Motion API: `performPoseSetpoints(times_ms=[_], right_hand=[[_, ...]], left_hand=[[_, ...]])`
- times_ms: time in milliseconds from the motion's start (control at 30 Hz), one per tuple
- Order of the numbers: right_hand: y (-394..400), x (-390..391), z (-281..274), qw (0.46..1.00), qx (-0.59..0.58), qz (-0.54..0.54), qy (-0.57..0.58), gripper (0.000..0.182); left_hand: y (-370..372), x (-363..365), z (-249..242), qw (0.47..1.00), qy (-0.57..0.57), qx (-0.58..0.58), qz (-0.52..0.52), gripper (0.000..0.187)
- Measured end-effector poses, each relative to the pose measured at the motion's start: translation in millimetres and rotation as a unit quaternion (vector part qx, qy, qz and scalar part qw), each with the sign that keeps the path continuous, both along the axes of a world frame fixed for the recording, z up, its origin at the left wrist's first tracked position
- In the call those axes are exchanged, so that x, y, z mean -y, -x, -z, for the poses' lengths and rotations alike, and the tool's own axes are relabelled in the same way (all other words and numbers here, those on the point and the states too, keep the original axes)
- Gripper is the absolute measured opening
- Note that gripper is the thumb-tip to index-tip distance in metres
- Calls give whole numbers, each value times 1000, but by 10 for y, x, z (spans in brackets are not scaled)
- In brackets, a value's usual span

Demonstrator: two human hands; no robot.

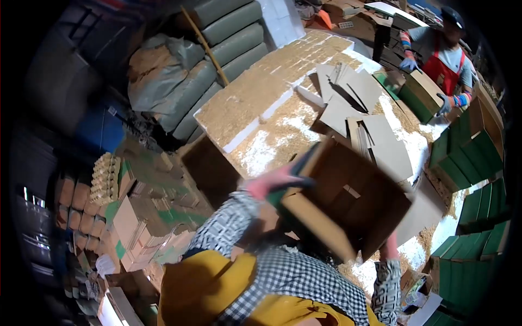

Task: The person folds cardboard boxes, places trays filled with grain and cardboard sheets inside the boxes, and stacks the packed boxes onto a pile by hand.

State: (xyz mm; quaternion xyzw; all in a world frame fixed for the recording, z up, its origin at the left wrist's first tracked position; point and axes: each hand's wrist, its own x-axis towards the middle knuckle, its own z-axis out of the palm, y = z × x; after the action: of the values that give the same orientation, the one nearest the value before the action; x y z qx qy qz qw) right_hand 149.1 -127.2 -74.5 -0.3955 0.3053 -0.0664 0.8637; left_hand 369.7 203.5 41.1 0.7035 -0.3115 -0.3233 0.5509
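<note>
I hold an open brown cardboard box (348,201) tilted in front of me, its empty inside facing the camera. My left hand (270,183), in a pink glove, grips the box's left edge near a green flap. At the lower right edge of the box, my right hand (389,248), also in pink, clasps it from below; it is mostly hidden by the box. My checked sleeves and yellow apron fill the bottom of the view. The box is blurred by motion.
Beyond the box is a worktable (261,98) strewn with chaff and flat cardboard sheets (348,92). A co-worker in a red apron (443,62) handles a green box (418,89). Green boxes (467,152) stack at right, sacks (228,38) behind, cartons (141,217) at lower left.
</note>
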Motion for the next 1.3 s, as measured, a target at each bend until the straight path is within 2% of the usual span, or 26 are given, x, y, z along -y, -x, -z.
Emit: performPoseSetpoints(times_ms=[67, 100, 133, 200, 233, 267, 300, 333, 367, 400, 433, 467, 500, 567, 633, 667, 733, 800, 833, 933, 1033, 1067, 1100, 1200, 1267, 1300], right_hand=[[-4, 386, 1114, 973, -79, -85, 201, 30], [-166, 39, 229, 989, -106, -35, 102, 27], [-210, 34, -18, 992, -59, 10, 110, 36], [-397, -365, -909, 977, -26, 100, 186, 59], [-413, -398, -740, 895, -117, 47, 427, 69], [-411, -414, -525, 745, -199, -14, 636, 80], [-508, -465, -401, 657, -225, -34, 719, 88], [-627, -539, -447, 647, -240, -42, 723, 91], [-617, -491, -381, 643, -256, -42, 721, 88], [-616, -430, -332, 639, -270, -43, 719, 86], [-698, -490, -379, 638, -270, -37, 720, 86], [-730, -621, -491, 639, -275, -34, 718, 86], [-741, -728, -544, 640, -280, -32, 715, 87], [-723, -660, -435, 615, -309, -40, 724, 88], [-662, -525, -301, 600, -322, -45, 731, 89], [-692, -569, -326, 607, -321, -48, 726, 89], [-747, -598, -424, 618, -326, -55, 713, 89], [-784, -650, -512, 615, -303, -55, 726, 87], [-715, -575, -398, 544, -296, -50, 783, 85], [-909, -933, -1035, 519, -142, -11, 843, 76], [-845, -845, -905, 692, -54, -24, 720, 57], [-822, -796, -838, 683, -50, -29, 728, 56], [-836, -736, -708, 743, -8, 22, 668, 54], [-611, -591, -677, 931, 118, 131, 320, 50], [-515, -331, -684, 958, 219, 182, 25, 57], [-412, -237, -708, 959, 218, 173, 44, 55]], left_hand=[[-146, 381, 384, 984, -171, -12, -41, 75], [-184, 473, 727, 991, -122, 23, -49, 77], [-222, 521, 960, 994, -70, 65, -59, 80], [-205, 512, 684, 998, -14, 21, -52, 81], [-352, 403, 1076, 999, 20, 24, -30, 78], [-483, 188, 1057, 978, 127, -134, -92, 66], [-762, -165, 1271, 961, 57, -12, -272, 60], [-1044, -517, 1486, 892, -47, 76, -444, 55], [-1357, -1106, 1402, 818, -215, 113, -521, 64], [-1668, -1694, 1313, 723, -374, 107, -571, 75], [-1926, -2213, 1608, 674, -425, 13, -605, 87], [-2077, -2459, 1894, 590, -401, -34, -699, 84], [-2307, -2826, 2479, 632, -395, -64, -664, 86], [-2407, -2620, 2447, 660, -32, -61, -748, 72], [-2308, -2400, 2264, 617, 248, -36, -746, 56], [-2256, -2249, 2046, 570, 266, -67, -775, 48], [-2245, -2248, 2076, 546, 277, -146, -777, 38], [-2197, -2448, 2369, 626, 332, -158, -688, 26], [-2114, -2253, 1852, 585, 331, -229, -704, 25], [-1770, -2082, 1552, 669, 340, -203, -630, 28], [-1364, -1539, 975, 850, 197, 11, -488, 27], [-1213, -1316, 807, 892, 125, 108, -421, 28], [-1085, -1008, 620, 904, 153, 133, -375, 30], [-754, -128, 179, 911, 297, -167, -234, 41], [-611, 354, -215, 883, 248, -362, -165, 45], [-619, 617, -166, 905, 180, -342, -179, 43]])
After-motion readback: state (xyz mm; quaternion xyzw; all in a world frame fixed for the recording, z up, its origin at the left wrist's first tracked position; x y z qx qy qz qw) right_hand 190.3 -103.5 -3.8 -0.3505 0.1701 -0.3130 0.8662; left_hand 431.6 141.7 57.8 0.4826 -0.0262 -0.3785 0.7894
